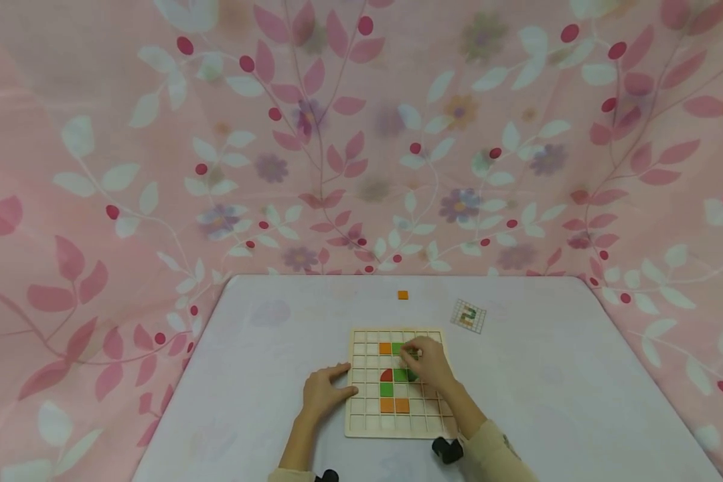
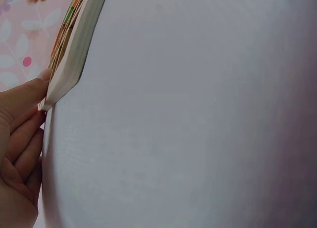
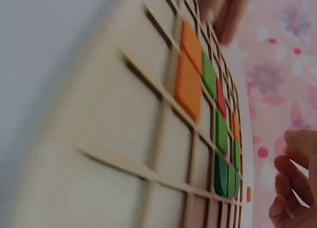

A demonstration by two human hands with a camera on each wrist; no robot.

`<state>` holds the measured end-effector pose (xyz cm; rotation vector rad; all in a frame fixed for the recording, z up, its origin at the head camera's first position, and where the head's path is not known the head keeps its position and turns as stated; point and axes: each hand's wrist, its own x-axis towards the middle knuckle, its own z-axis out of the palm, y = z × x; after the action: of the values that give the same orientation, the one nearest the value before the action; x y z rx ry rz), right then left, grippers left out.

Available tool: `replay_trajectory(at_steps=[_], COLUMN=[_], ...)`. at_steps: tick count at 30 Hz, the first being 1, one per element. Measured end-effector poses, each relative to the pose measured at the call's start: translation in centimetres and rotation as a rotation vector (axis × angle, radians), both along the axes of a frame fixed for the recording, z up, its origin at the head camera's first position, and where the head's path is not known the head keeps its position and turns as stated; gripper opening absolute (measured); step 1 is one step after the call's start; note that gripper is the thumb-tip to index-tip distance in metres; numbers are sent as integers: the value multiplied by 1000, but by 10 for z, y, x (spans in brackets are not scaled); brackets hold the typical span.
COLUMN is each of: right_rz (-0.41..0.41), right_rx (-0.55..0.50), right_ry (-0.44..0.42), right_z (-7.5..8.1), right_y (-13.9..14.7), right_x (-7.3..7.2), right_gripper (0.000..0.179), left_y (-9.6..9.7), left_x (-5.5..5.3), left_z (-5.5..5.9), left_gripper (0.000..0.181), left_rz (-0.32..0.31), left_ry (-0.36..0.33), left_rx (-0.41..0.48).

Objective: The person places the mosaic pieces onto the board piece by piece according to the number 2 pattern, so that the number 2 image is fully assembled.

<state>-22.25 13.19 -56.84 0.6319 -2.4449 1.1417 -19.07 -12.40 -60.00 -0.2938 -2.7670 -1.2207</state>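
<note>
A pale wooden grid board [image 1: 361, 425] lies on the white table with coloured tiles in its squares. My left hand [image 1: 327, 391] is at its left edge; the thumb and index finger, spread apart, touch the rim. My right hand [image 1: 430, 361] is over the upper right part, fingers bent and thumb close to the index finger, beside a green tile [image 1: 397, 348]. I cannot tell whether those fingertips hold anything. An orange tile [image 1: 385, 348], a red quarter-round tile [image 1: 386, 376] and two lower orange tiles [image 1: 394, 406] show. The right wrist view shows a dark green rounded tile [image 3: 221, 174].
A loose orange tile [image 1: 403, 295] lies on the table [image 1: 265, 348] beyond the board. A small grid card [image 1: 468, 316] with a coloured figure lies to its right. A pink floral cloth [image 1: 361, 167] hangs behind the table.
</note>
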Motion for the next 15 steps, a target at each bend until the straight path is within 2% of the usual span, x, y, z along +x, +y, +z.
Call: replay_trajectory(at_steps=[5,8,12,15], right_rz=[-114,-149,-171,-195], right_rx=[65,151,242,310], right_ry=[4,13,-15,-153], right_z=[0,-5,-7,-3], right_y=[6,7,7,6], right_x=[-52,-76,-94,-102], right_gripper=[22,24,25,32], left_y=[0,0,0,0], left_x=[0,0,-1,-1], left_z=[-1,0,0,0], left_gripper=[51,52,52,52], left_rz=[1,6,12,5], left_ry=[-2,-16,-28,-22], left_rx=[5,10,16,15])
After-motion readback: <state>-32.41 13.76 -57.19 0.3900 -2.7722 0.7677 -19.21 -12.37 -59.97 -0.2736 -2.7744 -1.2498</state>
